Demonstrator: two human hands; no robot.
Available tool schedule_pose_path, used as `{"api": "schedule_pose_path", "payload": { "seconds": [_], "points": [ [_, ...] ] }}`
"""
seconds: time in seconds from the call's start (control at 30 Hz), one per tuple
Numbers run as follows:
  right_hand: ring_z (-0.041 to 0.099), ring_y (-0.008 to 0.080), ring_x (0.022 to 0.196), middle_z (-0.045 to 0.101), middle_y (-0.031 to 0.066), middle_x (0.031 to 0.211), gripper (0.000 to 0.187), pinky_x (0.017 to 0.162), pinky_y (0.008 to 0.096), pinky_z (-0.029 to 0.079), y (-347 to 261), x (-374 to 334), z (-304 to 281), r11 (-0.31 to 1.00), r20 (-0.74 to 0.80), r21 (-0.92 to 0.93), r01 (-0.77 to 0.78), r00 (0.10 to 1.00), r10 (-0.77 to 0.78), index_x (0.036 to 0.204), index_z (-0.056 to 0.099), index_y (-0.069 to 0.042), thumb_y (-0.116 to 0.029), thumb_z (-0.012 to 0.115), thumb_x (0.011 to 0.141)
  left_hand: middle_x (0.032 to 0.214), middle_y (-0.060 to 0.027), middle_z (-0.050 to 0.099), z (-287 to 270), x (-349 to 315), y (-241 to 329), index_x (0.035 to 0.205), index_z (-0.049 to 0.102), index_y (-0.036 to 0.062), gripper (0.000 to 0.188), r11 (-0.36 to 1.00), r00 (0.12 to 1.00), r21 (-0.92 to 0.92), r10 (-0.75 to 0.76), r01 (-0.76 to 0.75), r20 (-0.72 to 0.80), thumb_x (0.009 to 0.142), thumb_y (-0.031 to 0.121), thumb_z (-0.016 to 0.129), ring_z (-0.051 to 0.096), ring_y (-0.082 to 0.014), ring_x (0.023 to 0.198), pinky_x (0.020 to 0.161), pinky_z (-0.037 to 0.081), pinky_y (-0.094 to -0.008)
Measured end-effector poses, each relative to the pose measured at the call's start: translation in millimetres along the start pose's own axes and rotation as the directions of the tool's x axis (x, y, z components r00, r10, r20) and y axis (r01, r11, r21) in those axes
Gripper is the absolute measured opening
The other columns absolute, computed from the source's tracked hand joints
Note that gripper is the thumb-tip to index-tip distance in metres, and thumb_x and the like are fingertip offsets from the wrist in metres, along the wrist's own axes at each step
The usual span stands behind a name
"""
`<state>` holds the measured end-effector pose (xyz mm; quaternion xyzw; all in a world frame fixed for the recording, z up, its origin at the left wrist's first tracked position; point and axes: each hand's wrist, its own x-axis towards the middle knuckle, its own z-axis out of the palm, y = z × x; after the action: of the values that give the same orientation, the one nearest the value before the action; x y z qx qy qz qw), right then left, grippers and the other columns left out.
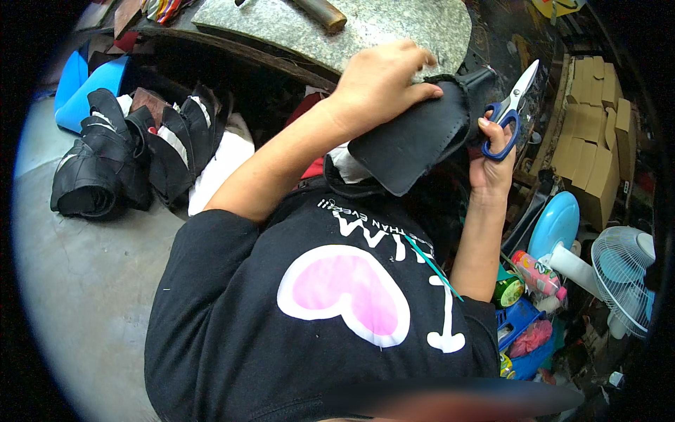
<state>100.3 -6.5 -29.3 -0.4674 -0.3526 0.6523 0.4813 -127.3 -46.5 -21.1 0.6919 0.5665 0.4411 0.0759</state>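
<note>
A black leather boot upper (pixel 415 141) with a stitched edge lies slanted in front of my chest, white lining showing beneath its lower left end. My left hand (pixel 390 81) is closed on its top, thumb pressed on the leather and the other fingers bent over the far side. In my right hand (pixel 492 158) is a pair of scissors (pixel 508 116) with dark blue handles. The silver blades point up and away to the right, apart from the leather. Part of my right hand is hidden behind the upper.
A speckled stone slab (pixel 394 24) with a wooden handle (pixel 320 14) on it lies ahead. At left, rolled black leather pieces (pixel 91 176) sit beside a blue plastic object (pixel 91 91). Cardboard boxes (pixel 587 141), a white fan (pixel 622 278) and a pink bottle (pixel 538 274) stand at right.
</note>
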Motion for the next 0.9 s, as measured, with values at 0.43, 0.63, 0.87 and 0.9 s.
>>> {"api": "schedule_pose_path", "payload": {
  "seconds": [0.43, 0.63, 0.87, 0.9],
  "points": [
    [0.054, 0.0123, 0.083, 0.055, 0.0001, 0.09, 0.033, 0.077, 0.0237, 0.042, 2, -3, 4, 0.999, -0.066, -0.045, 0.025, 0.997, -0.028, 0.101, 0.058, -0.005, -0.005, 0.071, 0.071, 0.087, -0.0185, 0.062, 7, 11, -13, 0.094, 0.059, 0.0009, 0.02, 0.961, 0.941, -0.172, -0.254, 0.218, -0.224, 0.089, 0.02, 0.061, 0.063, -0.0356, 0.083, 0.075, 0.05, -0.0436],
    [0.054, 0.0126, 0.086, 0.056, 0.0014, 0.094, 0.036, 0.08, 0.0242, 0.042, 3, -2, 2, 0.999, -0.012, -0.036, 0.034, 0.999, -0.034, 0.104, 0.058, -0.004, -0.005, 0.07, 0.07, 0.083, -0.0153, 0.065, 9, -1, -3, 0.092, 0.065, 0.0024, 0.02, 0.992, 0.995, -0.109, -0.056, 0.065, 0.087, 0.085, 0.02, 0.07, 0.066, -0.029, 0.074, 0.068, 0.052, -0.0364],
    [0.063, 0.016, 0.085, 0.064, 0.0025, 0.094, 0.031, 0.081, 0.0284, 0.054, 5, 4, -7, 0.999, 0.001, -0.025, 0.029, 1.0, -0.029, 0.102, 0.062, -0.005, -0.001, 0.069, 0.072, 0.076, -0.0168, 0.065, 14, 0, 1, 0.091, 0.066, 0.0007, 0.02, 0.962, 0.982, -0.211, -0.186, 0.175, -0.034, 0.091, 0.02, 0.061, 0.067, -0.0273, 0.069, 0.065, 0.051, -0.0346],
    [0.06, 0.0151, 0.086, 0.061, 0.0022, 0.094, 0.033, 0.081, 0.027, 0.05, 5, 4, -6, 0.999, 0.017, -0.021, 0.033, 0.999, -0.033, 0.103, 0.06, -0.005, -0.003, 0.069, 0.071, 0.071, -0.0139, 0.063, 12, 0, 1, 0.091, 0.064, 0.0006, 0.022, 0.914, 0.96, -0.296, -0.278, 0.277, 0.038, 0.094, 0.022, 0.058, 0.064, -0.0222, 0.065, 0.063, 0.05, -0.0344]
  ]
}}
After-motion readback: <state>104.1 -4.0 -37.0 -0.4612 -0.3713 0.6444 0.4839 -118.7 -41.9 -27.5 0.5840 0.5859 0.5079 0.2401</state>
